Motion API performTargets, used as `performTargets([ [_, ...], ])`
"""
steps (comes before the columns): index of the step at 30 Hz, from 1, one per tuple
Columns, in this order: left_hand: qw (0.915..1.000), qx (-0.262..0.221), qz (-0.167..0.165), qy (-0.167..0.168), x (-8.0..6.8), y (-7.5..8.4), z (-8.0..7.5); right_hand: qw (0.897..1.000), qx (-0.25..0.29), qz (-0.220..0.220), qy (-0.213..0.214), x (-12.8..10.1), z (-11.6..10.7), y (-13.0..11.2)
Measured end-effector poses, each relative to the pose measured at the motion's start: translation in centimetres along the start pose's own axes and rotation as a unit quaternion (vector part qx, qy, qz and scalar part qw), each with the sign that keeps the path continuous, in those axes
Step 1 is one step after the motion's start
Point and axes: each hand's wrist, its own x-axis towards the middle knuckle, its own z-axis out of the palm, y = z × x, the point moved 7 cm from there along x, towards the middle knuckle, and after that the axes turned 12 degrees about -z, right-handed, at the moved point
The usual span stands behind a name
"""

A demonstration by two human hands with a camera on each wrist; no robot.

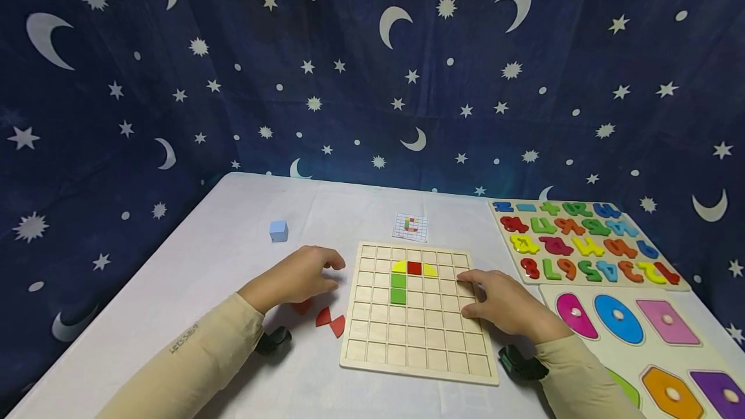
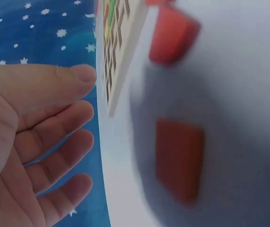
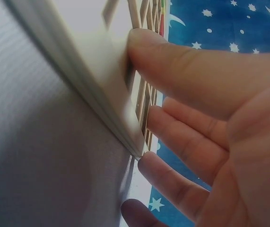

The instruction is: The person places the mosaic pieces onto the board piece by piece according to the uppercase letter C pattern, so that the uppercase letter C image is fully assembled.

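Observation:
A wooden grid board (image 1: 431, 341) lies flat on the white table. In its upper cells sit a red square (image 1: 414, 268) between two rounded yellow pieces (image 1: 430, 269), with green squares (image 1: 398, 296) below the left one. My left hand (image 1: 302, 277) hovers left of the board, fingers relaxed and holding nothing. Beneath and beside it lie red quarter-round pieces (image 1: 337, 326), one partly hidden by the hand; the left wrist view shows red pieces (image 2: 178, 161) blurred. My right hand (image 1: 503, 299) is at the board's right edge, its thumb and fingertips over the outer cells, fingers loosely spread.
Behind the board lies a small pattern card (image 1: 410, 227). A light blue cube (image 1: 279, 231) stands at the back left. On the right are a number puzzle board (image 1: 506, 212) and a knobbed shape puzzle (image 1: 628, 354). A starry dark blue cloth (image 1: 361, 115) hangs behind the table.

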Motion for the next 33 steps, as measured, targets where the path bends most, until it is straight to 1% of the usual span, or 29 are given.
performTargets([
  [4,1.0,-0.001,0.006,0.001,-0.5,-1.2,-0.5,1.0,0.0,0.0,0.0,0.0,0.0,0.0],
  [8,1.0,0.002,0.008,0.002,-1.1,-2.1,-0.8,1.0,0.0,-0.005,0.001,0.0,0.0,-0.1],
  [12,1.0,0.004,0.005,-0.005,-1.7,-2.5,-0.6,1.0,-0.002,-0.008,0.001,0.1,-0.1,-0.2],
  [15,0.9999,0.002,-0.007,-0.014,-1.9,-2.7,-0.3,1.0,-0.005,-0.01,-0.001,0.1,-0.1,-0.2],
  [17,0.9998,0.002,-0.004,-0.021,-2.1,-2.7,-0.1,1.0,-0.005,-0.009,-0.002,0.1,-0.1,-0.2],
  [18,0.9997,0.003,-0.001,-0.023,-2.2,-2.7,0.0,1.0,-0.005,-0.009,-0.003,0.1,-0.1,-0.2],
  [22,0.9986,0.001,0.037,-0.037,-2.6,-2.4,0.4,1.0,-0.003,0.001,-0.001,0.0,0.0,-0.1],
  [25,0.9972,-0.001,0.057,-0.049,-2.9,-2.2,0.9,1.0,-0.002,0.002,0.0,0.0,0.0,0.0],
  [33,0.9944,-0.007,0.076,-0.073,-3.3,-1.9,1.5,1.0,-0.001,0.002,-0.002,0.0,-0.1,-0.1],
])
